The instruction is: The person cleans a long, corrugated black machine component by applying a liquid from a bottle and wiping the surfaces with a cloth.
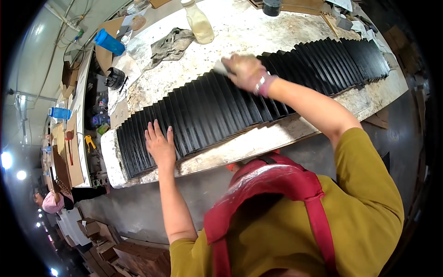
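A long row of narrow black strips (198, 115), overlapping like a pleated bellows, lies slantwise across the white worktable (244, 27). Flat on its left part rests my left hand (160, 142), fingers spread and holding nothing. At the far edge of the row, around its middle, my right hand (246, 73) is closed on a small whitish piece (221, 68). Motion blurs that piece, so its kind is unclear. A pinkish covering with a light band shows at my right wrist.
Beyond the row are a crumpled grey rag (173, 45) and a cloudy bottle (198, 22). A blue bottle (109, 42) and a black cup (115, 78) stand at the left edge. Far back sits a black pot (271, 7). Another person (53, 201) is at the far left.
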Motion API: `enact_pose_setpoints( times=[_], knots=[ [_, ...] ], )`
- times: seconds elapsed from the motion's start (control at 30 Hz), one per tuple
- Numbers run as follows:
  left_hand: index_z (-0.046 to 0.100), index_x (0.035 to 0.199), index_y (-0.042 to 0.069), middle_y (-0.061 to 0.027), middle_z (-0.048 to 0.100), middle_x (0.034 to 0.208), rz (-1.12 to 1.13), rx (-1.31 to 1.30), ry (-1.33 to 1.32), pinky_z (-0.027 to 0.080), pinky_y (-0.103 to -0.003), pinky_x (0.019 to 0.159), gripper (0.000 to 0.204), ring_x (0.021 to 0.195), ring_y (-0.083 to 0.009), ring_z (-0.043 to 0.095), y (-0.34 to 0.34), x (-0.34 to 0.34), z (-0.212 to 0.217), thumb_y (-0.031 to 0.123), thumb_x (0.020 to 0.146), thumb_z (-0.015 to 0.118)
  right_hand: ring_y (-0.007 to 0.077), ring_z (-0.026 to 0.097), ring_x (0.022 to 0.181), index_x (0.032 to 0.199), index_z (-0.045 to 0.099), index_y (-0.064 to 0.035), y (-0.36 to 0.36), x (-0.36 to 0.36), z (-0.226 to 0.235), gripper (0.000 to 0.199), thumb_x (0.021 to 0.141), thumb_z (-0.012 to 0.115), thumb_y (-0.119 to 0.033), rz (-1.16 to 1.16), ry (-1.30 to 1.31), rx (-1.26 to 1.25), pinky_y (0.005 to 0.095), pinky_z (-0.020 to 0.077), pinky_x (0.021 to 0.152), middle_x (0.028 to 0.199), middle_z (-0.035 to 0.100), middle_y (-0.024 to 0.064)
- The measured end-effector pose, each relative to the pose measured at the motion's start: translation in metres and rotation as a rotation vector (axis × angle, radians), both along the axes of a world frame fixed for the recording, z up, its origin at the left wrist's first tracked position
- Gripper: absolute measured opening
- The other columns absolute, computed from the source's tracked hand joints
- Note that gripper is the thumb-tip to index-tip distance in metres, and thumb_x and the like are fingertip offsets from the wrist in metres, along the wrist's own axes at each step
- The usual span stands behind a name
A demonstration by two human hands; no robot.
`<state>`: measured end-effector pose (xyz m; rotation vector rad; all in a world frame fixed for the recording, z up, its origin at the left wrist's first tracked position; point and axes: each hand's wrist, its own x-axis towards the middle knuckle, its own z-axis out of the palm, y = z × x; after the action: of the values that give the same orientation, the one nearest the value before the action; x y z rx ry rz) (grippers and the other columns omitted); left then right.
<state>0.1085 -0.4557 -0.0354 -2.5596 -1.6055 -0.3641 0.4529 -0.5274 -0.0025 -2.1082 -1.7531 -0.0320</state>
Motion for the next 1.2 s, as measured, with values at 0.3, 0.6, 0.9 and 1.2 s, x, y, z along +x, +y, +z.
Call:
enact_pose_setpoints(
  times=[0.3, 0.6, 0.9, 1.2],
  knots=[
    [0.042, 0.142, 0.012, -0.0154, 0.038, 0.149, 0.017, -0.049, -0.051, 0.032, -0.053, 0.106, 0.054, 0.136, -0.0387, 0.034, -0.003, 0.006, -0.004, 0.041, 0.097, 0.050, 0.0272, 0.064, 0.090, 0.123, 0.061, -0.0132, -0.008, 0.011, 0.038, 0.037, 0.090, 0.063, -0.028, 0.071, 0.203, -0.098, 0.0375, 0.0522, 0.080, 0.100, 0.065, 0.0108],
    [0.042, 0.143, 0.014, -0.0135, 0.040, 0.148, 0.040, -0.023, -0.051, 0.033, -0.052, 0.106, 0.053, 0.136, -0.0373, 0.035, -0.004, 0.000, -0.006, 0.042, 0.098, 0.049, 0.0289, 0.062, 0.085, 0.115, 0.064, -0.0077, -0.142, -0.028, 0.033, 0.043, 0.077, 0.072, -0.026, 0.675, 0.071, -0.180, 0.0401, 0.0502, 0.079, 0.091, 0.062, 0.0092],
    [0.045, 0.141, 0.012, -0.0158, 0.039, 0.148, 0.026, -0.051, -0.081, 0.033, -0.054, 0.105, 0.053, 0.136, -0.0391, 0.035, -0.003, 0.000, -0.004, 0.041, 0.097, 0.051, 0.0299, 0.062, 0.080, 0.110, 0.062, -0.0056, -0.131, -0.033, 0.026, 0.035, 0.081, 0.070, -0.024, 0.523, 0.109, 0.025, 0.0426, 0.0500, 0.075, 0.086, 0.061, 0.0113],
    [0.041, 0.144, 0.016, -0.0130, 0.039, 0.148, 0.030, -0.050, -0.056, 0.032, -0.052, 0.106, 0.054, 0.137, -0.0356, 0.033, -0.001, 0.006, -0.003, 0.044, 0.098, 0.048, 0.0300, 0.067, 0.079, 0.100, 0.066, -0.0094, -0.003, 0.015, 0.011, 0.030, 0.093, 0.055, -0.036, -0.018, 0.215, 0.011, 0.0404, 0.0537, 0.075, 0.088, 0.068, 0.0138]
  ],
)
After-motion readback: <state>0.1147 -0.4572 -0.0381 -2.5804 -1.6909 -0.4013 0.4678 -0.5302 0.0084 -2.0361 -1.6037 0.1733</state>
